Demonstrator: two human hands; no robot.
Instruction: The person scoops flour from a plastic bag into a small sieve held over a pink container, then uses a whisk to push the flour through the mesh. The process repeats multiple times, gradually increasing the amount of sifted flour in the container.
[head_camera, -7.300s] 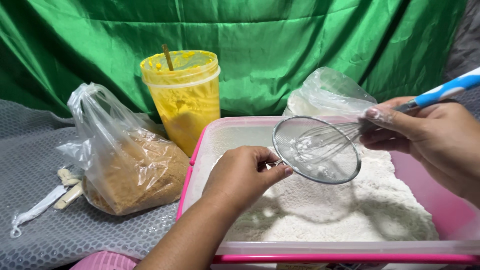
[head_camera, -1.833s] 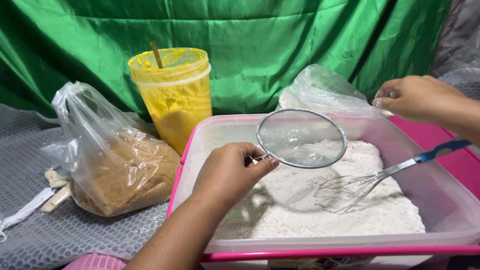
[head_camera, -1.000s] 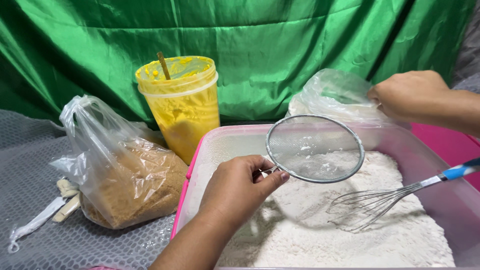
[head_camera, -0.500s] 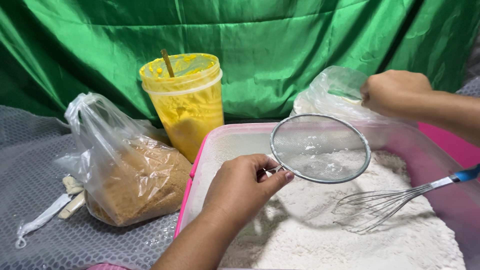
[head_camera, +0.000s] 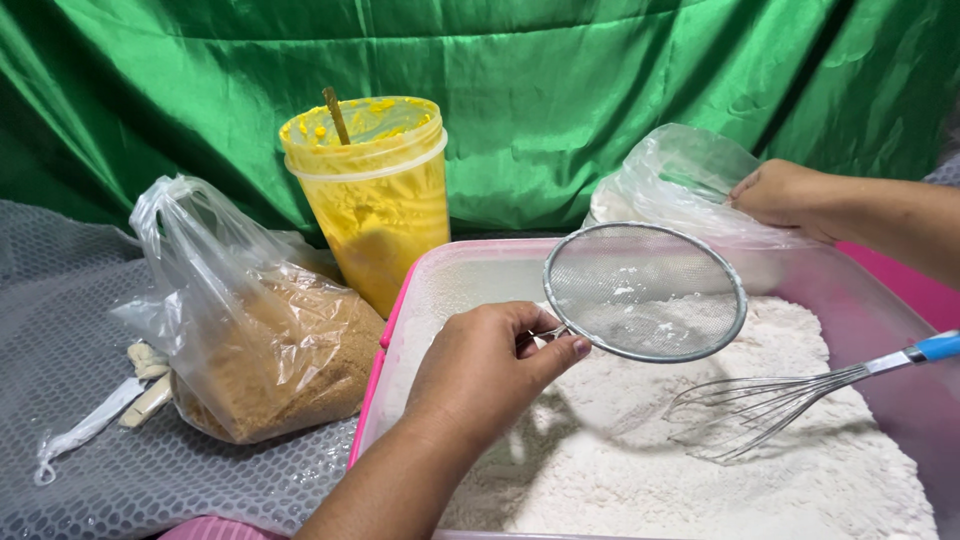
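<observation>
1. Left hand (head_camera: 478, 372) pinching the handle of the round mesh sieve (head_camera: 645, 291), held level over the flour (head_camera: 700, 430) in the pink-rimmed tub (head_camera: 385, 330).
2. Right hand (head_camera: 790, 195) gripping the clear plastic bag (head_camera: 670, 185) just behind the tub's far wall, beyond the sieve and nearer that hand.
3. Whisk (head_camera: 790, 395) lying untouched in the flour, blue handle pointing right.

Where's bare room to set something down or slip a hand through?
Free: grey mesh mat left of the clear bag of brown powder, down to the white scraps. Crowded: pink-rimmed tub of white flour, with the wire whisk lying in it and the left hand holding the round mesh sieve above.
</observation>
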